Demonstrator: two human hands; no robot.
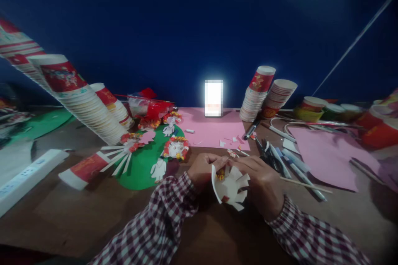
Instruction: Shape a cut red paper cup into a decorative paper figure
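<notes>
A paper cup [228,190], its side cut into strips that fan outward, is held between my two hands above the brown table. My left hand [205,169] grips the uncut wall at its left side. On the far and right side, my right hand [263,182] has its fingers closed against the strips. The fingertips of both hands come close together behind the cup, partly hidden by it. Small red and white paper scraps [235,153] lie just beyond my fingers.
Cup stacks [90,112] lean at left, with more [256,95] at back right. Paper cutouts [176,148] lie on green card [133,180]. Pink paper [211,132] lies ahead. Pens and scissors [273,157] are to the right, a power strip [31,178] at far left.
</notes>
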